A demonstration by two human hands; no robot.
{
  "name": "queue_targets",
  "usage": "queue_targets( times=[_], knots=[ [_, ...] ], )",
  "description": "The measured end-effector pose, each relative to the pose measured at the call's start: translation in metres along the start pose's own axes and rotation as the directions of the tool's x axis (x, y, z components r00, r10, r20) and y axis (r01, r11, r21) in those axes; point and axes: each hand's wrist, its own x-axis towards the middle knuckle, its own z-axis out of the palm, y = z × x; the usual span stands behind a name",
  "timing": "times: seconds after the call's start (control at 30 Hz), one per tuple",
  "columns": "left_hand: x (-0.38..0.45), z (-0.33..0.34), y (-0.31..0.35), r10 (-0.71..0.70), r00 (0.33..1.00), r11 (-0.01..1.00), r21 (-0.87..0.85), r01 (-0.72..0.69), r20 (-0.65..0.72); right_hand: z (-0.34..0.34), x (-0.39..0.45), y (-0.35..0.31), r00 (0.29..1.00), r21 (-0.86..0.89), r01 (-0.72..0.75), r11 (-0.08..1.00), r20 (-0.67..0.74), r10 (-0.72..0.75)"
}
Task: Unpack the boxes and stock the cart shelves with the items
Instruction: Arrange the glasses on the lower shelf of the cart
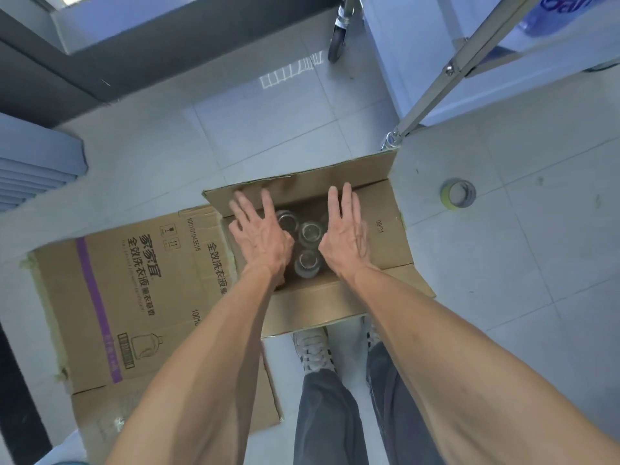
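Both grips are released: the left hand and the right hand hover with fingers straight over the open box, holding nothing.

Layout, left to right:
- A flattened carton with printed text lies on the floor, just beside the open box.
- The open box stands on the floor at the person's feet, flaps folded outward. Three clear bottles stand upright inside, between the two hands.
- A tape roll sits on the floor, apart from the box on its right.
- The cart stands beyond, its metal frame and one castor visible; a large blue bottle rests on a shelf.

Progress: judged from the layout, one carton is emptied and flattened, this box is opened, and its bottles are not yet lifted out. Stocking is therefore partly done.
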Motion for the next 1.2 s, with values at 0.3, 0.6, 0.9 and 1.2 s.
queue_targets(
  times=[0.3,0.6,0.9,1.2],
  knots=[
    [0.039,0.019,-0.012,0.063,0.998,0.992,0.111,-0.061,-0.011,0.029,0.025,-0.002,0.998,-0.129,0.061,0.990,0.039,-0.056],
    [0.087,0.040,-0.008,0.044,0.999,0.988,0.146,-0.047,0.024,0.042,0.066,0.014,0.991,-0.279,0.100,0.955,0.109,-0.072],
    [0.100,0.064,-0.017,0.101,0.993,0.989,0.102,-0.107,0.065,0.046,0.087,0.005,0.996,-0.379,0.092,0.921,0.028,-0.088],
    [0.023,0.044,0.014,0.378,0.907,0.925,0.098,-0.366,-0.185,0.044,0.010,-0.004,0.929,-0.455,0.340,0.823,0.296,-0.221]
  ],
)
